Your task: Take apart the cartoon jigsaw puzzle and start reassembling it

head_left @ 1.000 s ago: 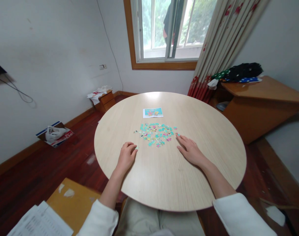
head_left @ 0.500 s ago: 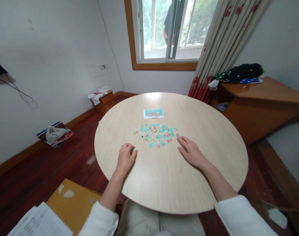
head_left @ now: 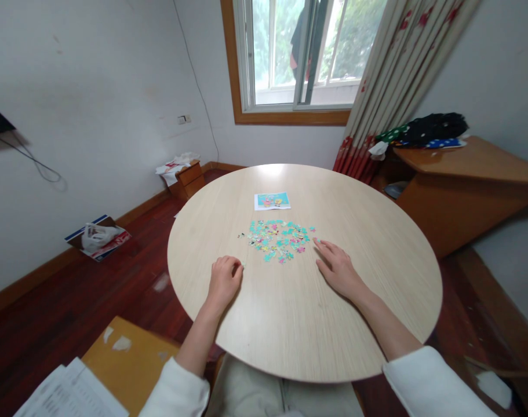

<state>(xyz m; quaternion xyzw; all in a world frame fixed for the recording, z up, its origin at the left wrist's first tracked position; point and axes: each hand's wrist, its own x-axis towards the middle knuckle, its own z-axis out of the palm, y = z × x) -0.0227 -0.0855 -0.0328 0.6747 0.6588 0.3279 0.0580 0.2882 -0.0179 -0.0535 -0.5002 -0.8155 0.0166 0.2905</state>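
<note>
Resting near puzzle pieces (head_left: 285, 243), left fingers (head_left: 231, 261) seemingly pinching one, right fingers (head_left: 326, 246) loosely spread

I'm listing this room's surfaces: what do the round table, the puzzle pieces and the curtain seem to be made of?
Round table: probably wood or wood-grain laminate, smooth with a slight sheen; fine grain streaks and far-edge glare show.
Puzzle pieces: likely printed card, thin and flat, though too small to judge finish.
Curtain: fabric, seemingly matt, as it hangs in soft folds.

Near tabletop (head_left: 281, 324) open, puzzle pieces (head_left: 284, 233) beyond
</note>
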